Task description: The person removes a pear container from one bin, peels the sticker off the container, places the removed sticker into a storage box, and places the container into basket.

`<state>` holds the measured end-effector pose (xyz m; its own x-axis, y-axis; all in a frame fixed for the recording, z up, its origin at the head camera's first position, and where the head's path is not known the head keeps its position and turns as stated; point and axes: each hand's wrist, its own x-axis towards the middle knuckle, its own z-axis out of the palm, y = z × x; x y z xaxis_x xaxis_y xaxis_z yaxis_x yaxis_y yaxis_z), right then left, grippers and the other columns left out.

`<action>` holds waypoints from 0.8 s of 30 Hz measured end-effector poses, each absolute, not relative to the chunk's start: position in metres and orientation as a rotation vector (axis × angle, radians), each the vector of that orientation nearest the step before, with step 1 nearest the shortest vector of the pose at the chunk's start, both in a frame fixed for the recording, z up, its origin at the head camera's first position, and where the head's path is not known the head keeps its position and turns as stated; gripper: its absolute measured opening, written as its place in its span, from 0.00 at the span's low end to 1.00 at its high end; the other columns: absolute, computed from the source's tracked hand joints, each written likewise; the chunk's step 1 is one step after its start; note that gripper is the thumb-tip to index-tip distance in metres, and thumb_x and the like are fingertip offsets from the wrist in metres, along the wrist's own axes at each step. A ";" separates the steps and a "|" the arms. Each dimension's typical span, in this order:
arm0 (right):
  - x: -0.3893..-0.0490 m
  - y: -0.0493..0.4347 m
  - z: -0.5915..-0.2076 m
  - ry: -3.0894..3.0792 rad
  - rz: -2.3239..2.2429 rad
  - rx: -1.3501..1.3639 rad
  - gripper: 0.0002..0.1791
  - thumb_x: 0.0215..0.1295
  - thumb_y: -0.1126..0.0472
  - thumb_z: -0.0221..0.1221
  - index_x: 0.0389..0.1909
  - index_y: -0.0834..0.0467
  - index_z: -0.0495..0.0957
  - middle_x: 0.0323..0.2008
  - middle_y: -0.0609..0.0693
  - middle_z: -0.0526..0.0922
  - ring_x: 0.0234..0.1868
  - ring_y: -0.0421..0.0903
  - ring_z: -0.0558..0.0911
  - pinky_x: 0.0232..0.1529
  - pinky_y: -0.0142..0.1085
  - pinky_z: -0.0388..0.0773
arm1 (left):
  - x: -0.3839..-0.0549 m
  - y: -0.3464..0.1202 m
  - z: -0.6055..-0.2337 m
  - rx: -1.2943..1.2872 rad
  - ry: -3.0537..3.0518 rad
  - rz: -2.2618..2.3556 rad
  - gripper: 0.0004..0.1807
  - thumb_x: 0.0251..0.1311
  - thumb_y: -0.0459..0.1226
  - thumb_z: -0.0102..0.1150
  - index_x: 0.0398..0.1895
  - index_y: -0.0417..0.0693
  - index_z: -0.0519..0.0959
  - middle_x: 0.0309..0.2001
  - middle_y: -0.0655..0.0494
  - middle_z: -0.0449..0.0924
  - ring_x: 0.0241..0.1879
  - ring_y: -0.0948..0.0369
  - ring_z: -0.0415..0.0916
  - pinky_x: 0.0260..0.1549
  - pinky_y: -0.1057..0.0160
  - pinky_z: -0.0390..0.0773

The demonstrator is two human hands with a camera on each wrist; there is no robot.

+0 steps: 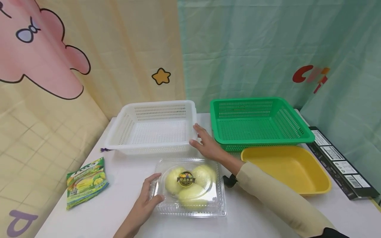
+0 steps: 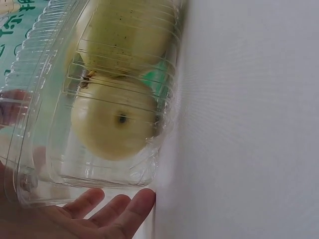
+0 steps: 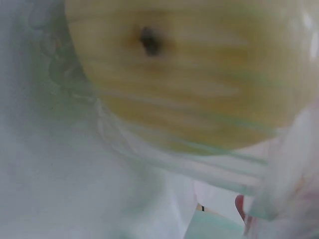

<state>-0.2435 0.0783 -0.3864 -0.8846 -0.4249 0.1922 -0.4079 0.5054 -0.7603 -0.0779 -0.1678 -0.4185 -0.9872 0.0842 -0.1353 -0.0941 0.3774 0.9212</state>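
Observation:
A clear plastic clamshell box (image 1: 220, 201) of several pale yellow-green fruits (image 1: 191, 195) lies on the white table, with a round dark label on its lid. My left hand (image 1: 144, 201) holds its left edge, thumb on the rim; the left wrist view shows the fingertips (image 2: 144, 196) low along the box's side. My right hand (image 1: 208, 143) reaches over beyond the box to the right rim of the white basket (image 1: 119, 145), fingers spread and apparently touching it. In the right wrist view a fruit (image 3: 189, 84) appears blurred through the plastic; the right fingers are out of that view.
A green basket (image 1: 265, 142) stands at the back right, with a yellow basin (image 1: 282, 168) in front of it. On the far right lies a black box with white labels (image 1: 339, 158). A green snack packet (image 1: 86, 183) lies at left. Curtains (image 1: 238, 49) hang behind.

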 end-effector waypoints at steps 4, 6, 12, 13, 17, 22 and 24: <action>-0.234 0.081 -0.381 2.823 -1.218 -0.881 0.38 0.68 0.50 0.53 0.72 0.60 0.50 0.74 0.56 0.52 0.72 0.58 0.57 0.69 0.54 0.57 | -0.079 -0.166 -0.418 -0.025 2.480 1.659 0.36 0.55 0.38 0.54 0.66 0.70 0.55 0.74 0.46 0.46 0.73 0.39 0.40 0.61 0.26 0.42; -0.229 0.082 -0.379 2.863 -1.155 -0.926 0.38 0.67 0.50 0.54 0.72 0.59 0.52 0.73 0.55 0.54 0.73 0.57 0.57 0.70 0.55 0.56 | -0.079 -0.166 -0.418 -0.038 2.479 1.659 0.36 0.55 0.38 0.54 0.66 0.71 0.55 0.74 0.46 0.46 0.73 0.39 0.40 0.61 0.27 0.43; -0.217 0.087 -0.375 2.902 -1.163 -1.030 0.37 0.64 0.51 0.58 0.71 0.57 0.56 0.73 0.52 0.57 0.70 0.57 0.59 0.67 0.56 0.59 | -0.078 -0.165 -0.418 -0.040 2.482 1.655 0.36 0.55 0.38 0.53 0.66 0.70 0.54 0.75 0.45 0.45 0.73 0.38 0.38 0.61 0.27 0.41; -0.215 0.088 -0.375 2.911 -1.175 -1.055 0.37 0.63 0.52 0.59 0.70 0.57 0.57 0.72 0.52 0.58 0.69 0.57 0.60 0.66 0.56 0.60 | -0.078 -0.165 -0.418 -0.038 2.485 1.656 0.36 0.55 0.38 0.53 0.66 0.70 0.54 0.75 0.46 0.45 0.74 0.38 0.38 0.62 0.27 0.41; -0.207 0.088 -0.370 2.953 -1.181 -1.138 0.36 0.60 0.52 0.61 0.68 0.59 0.61 0.69 0.54 0.64 0.65 0.57 0.64 0.62 0.55 0.64 | -0.078 -0.164 -0.418 -0.034 2.499 1.651 0.35 0.55 0.38 0.53 0.66 0.70 0.55 0.74 0.46 0.46 0.74 0.39 0.40 0.62 0.28 0.42; -0.194 0.085 -0.367 2.993 -1.087 -1.174 0.38 0.58 0.48 0.62 0.67 0.57 0.62 0.66 0.53 0.67 0.60 0.55 0.67 0.57 0.51 0.68 | -0.077 -0.164 -0.419 -0.043 2.498 1.655 0.36 0.55 0.38 0.53 0.68 0.67 0.54 0.74 0.46 0.47 0.73 0.39 0.41 0.62 0.28 0.43; -0.189 0.084 -0.368 2.985 -1.075 -1.185 0.38 0.58 0.47 0.62 0.67 0.57 0.62 0.65 0.53 0.67 0.59 0.54 0.67 0.56 0.49 0.69 | -0.077 -0.164 -0.420 -0.050 2.494 1.662 0.37 0.55 0.38 0.53 0.68 0.67 0.54 0.74 0.47 0.48 0.74 0.40 0.42 0.63 0.28 0.43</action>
